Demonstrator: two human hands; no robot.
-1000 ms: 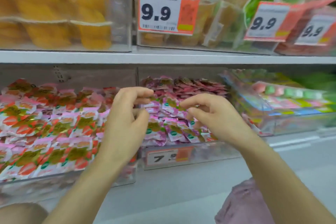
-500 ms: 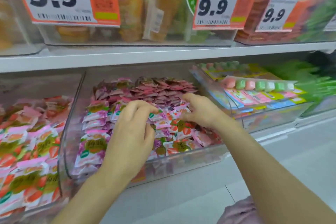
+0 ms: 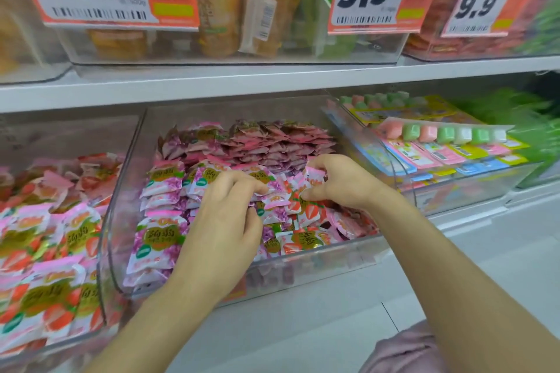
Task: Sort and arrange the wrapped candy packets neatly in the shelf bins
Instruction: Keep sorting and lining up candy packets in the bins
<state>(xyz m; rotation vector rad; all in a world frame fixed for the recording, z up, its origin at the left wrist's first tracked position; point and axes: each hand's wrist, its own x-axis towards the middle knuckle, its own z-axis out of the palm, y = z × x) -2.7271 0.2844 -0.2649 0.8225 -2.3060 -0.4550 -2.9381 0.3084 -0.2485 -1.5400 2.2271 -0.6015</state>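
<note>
Centrally, clear middle bin (image 3: 127, 191) holds pile of wrapped candy packets (image 3: 160, 239). Right hand (image 3: 342, 183), at 3 o'clock of pile, fingers curled, pinches pink-white packet (image 3: 314, 175) between thumb and fingertips. Left hand (image 3: 224, 221), at 6 o'clock, sinks curled fingers among packets; whether it grips one, cannot tell. Neighbouring bin (image 3: 101, 306), 9 o'clock, holds strawberry packets (image 3: 45, 251).

Your left forearm (image 3: 157, 321) and right forearm (image 3: 454, 281) are bare and reach forward, converging. Your left hand (image 3: 224, 221) lies back-up, fingers curled downward, thumb drawn in toward them; whether it holds anything cannot be told. Your right hand (image 3: 339, 183) sits just beside it, fingers curled over the thumb, pinching a pink candy packet (image 3: 313, 174).
</note>
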